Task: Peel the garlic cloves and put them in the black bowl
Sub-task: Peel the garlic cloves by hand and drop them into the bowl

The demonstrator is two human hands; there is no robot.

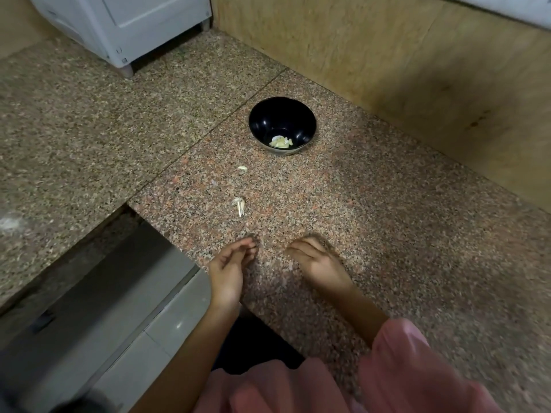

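Speckled granite counter [372,234] here, pinkish-brown with black flecks, and a thin seam runs diagonally from the upper middle of the frame down toward the left. The black bowl [282,125] sits a bit above centre, round, glossy and dark inside, with a small pile of pale yellowish peeled garlic [281,141] at its bottom. Below the bowl, on the bare stone, lies one small whitish garlic clove [242,168], and further down a scrap of papery white garlic skin [239,205] with thin stalky bits. Both sit well apart from the hands. The left hand [231,269], lower centre, is palm-up-ish with fingers loosely curled; it's blurry, so I can't tell if anything tiny is pinched in there. The right hand [316,260] rests knuckles-up on the counter, fingers bent down, nothing visibly held. Pink sleeves [417,371] fill the bottom edge. A white plastic appliance [125,25] sits in the upper left, and a tan wood-grain wall panel [402,70] runs along the upper right. No readable writing anywhere.
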